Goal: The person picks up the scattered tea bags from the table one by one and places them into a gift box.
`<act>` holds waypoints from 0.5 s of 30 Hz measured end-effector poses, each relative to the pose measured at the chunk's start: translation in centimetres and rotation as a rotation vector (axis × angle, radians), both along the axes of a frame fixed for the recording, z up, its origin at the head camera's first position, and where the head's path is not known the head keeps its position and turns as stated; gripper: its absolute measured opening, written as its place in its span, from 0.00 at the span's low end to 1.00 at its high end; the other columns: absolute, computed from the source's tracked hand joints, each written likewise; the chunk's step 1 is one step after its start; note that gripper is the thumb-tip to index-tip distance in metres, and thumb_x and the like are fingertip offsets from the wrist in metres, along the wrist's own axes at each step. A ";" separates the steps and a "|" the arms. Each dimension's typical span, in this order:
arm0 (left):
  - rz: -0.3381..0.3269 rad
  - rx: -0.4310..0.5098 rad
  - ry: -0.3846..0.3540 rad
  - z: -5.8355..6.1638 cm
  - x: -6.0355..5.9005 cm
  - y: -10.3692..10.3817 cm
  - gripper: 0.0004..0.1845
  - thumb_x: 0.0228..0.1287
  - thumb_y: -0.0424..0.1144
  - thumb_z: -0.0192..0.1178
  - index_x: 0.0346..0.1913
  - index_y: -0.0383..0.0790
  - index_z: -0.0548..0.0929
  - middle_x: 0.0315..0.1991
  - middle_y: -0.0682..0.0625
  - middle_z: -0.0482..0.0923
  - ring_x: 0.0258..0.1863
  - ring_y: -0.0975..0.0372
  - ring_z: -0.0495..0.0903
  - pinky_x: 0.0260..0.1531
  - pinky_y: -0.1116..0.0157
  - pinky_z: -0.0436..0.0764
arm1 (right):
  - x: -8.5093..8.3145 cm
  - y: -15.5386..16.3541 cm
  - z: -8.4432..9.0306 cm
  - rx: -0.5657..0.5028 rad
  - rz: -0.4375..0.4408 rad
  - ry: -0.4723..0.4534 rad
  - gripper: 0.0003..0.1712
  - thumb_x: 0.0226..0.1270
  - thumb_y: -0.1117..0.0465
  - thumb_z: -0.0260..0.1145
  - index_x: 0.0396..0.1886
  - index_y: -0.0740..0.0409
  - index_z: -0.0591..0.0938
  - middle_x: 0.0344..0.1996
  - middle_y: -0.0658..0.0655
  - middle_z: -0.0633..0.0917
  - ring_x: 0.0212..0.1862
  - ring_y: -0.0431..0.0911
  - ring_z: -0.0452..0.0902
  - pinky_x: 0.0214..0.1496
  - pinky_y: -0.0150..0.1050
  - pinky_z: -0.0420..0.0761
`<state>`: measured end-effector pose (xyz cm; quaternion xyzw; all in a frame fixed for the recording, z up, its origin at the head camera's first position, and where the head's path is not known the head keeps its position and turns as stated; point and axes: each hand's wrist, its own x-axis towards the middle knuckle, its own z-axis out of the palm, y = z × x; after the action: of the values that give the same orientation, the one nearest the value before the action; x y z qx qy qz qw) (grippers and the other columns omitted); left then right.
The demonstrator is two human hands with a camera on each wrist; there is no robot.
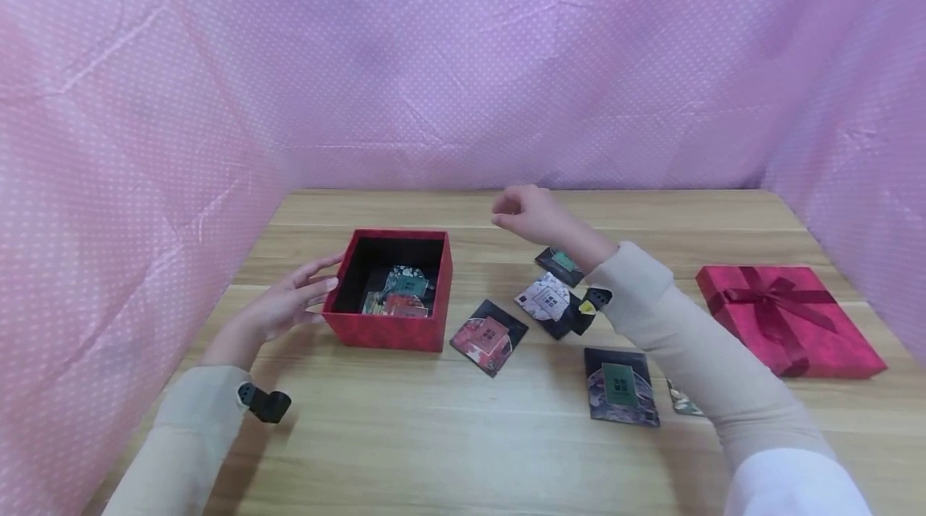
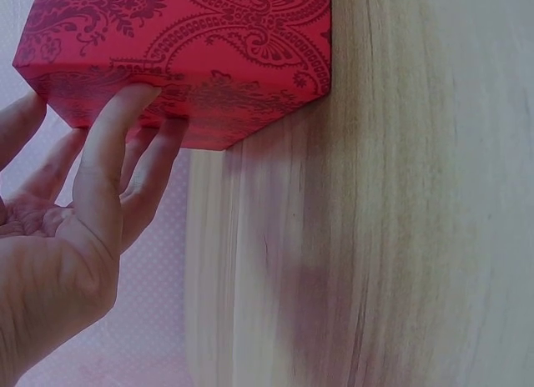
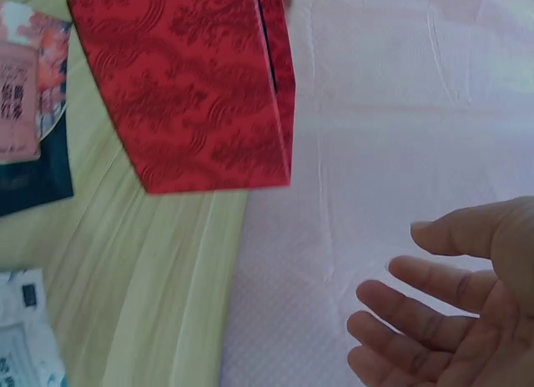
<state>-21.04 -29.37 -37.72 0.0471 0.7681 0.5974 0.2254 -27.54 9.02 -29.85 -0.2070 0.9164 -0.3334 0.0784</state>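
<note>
An open red box (image 1: 387, 331) with a dark interior stands on the left part of the table. Inside it lie several printed packets (image 1: 408, 285). My left hand (image 1: 292, 303) rests its extended fingers against the box's left wall; the left wrist view shows the fingertips (image 2: 138, 95) on the patterned red side. Raised beyond the packets, right of the box, my right hand (image 1: 531, 213) holds nothing, and its fingers (image 3: 409, 312) are loosely bent in the right wrist view. Nearest below it is a dark packet with a green label (image 1: 560, 263), partly hidden by the right forearm.
On the table (image 1: 434, 436) lie a packet with a pink label (image 1: 486, 337), a white floral packet (image 1: 546, 299) and a dark packet (image 1: 620, 387). Another packet (image 1: 682, 400) is mostly behind the right sleeve. At right sits a red lid with a ribbon bow (image 1: 784, 315). Pink dotted cloth (image 1: 463, 58) surrounds the table.
</note>
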 end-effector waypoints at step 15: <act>-0.004 0.013 -0.001 0.0 0.1 0.0 0.33 0.74 0.45 0.48 0.76 0.50 0.48 0.72 0.32 0.51 0.58 0.59 0.72 0.51 0.57 0.77 | -1.7 4.0 -3.3 -0.026 -0.182 -0.089 0.21 0.67 0.59 0.60 0.53 0.71 0.74 0.53 0.70 0.77 0.56 0.61 0.72 0.59 0.53 0.73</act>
<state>-20.91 -29.42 -37.76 0.0498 0.7641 0.6020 0.2265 -29.20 13.07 -33.13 -0.1089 0.9226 -0.3600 0.0859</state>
